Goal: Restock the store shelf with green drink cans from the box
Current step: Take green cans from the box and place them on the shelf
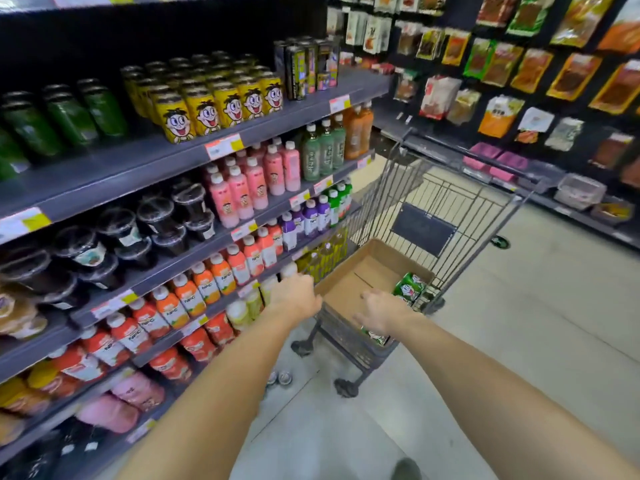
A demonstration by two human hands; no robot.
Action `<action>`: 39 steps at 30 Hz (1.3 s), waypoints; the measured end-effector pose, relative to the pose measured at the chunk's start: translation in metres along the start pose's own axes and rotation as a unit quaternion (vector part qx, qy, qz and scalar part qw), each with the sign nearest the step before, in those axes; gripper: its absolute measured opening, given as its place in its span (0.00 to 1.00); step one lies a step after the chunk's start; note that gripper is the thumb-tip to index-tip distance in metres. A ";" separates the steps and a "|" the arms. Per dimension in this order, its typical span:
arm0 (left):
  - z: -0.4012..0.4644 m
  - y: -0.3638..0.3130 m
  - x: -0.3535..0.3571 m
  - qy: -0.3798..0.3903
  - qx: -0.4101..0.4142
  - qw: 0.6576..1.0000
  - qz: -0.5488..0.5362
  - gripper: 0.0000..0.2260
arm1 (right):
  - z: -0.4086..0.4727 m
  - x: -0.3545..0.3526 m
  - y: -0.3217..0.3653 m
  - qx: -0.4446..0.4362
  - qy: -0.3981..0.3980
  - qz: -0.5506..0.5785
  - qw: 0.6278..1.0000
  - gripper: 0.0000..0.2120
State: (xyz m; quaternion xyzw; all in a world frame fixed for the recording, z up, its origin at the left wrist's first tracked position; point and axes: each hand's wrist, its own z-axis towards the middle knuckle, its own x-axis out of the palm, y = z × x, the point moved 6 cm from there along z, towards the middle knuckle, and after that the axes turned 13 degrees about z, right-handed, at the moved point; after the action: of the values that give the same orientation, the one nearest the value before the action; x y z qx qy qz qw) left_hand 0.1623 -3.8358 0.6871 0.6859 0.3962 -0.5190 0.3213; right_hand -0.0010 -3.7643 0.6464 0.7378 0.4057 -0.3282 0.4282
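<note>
Both hands were stretched into the box (349,287) in the cart (450,202), the left hand (297,294) loosely curled at its rim, the right hand (381,310) spread over green cans (408,287), presumably for pickup.

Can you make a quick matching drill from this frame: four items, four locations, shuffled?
Items:
1. yellow cans
2. box
3. green cans
4. left hand

Locations:
A. in the box's far right corner
B. on the top shelf
C. at the box's near left edge
D. in the cart

Pairs: 1-B, 2-D, 3-A, 4-C
</note>
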 end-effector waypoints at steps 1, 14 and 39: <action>0.008 -0.019 -0.001 0.002 0.011 1.000 0.007 0.16 | -0.002 -0.006 -0.017 0.009 -0.002 0.004 1.000 0.30; 0.111 -0.206 0.036 0.080 0.012 0.995 0.050 0.15 | 0.018 -0.053 -0.204 0.058 -0.014 0.083 0.995 0.27; 0.262 -0.219 0.177 0.324 -0.202 0.909 -0.165 0.20 | 0.233 -0.010 -0.263 0.040 0.249 0.046 0.967 0.24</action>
State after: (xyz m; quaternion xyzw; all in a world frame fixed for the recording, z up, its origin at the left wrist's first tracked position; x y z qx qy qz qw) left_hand -0.1236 -3.9168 0.4423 0.6615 0.6824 -0.2225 0.2171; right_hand -0.2683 -3.8972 0.4608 0.8305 0.4517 -0.1302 0.2988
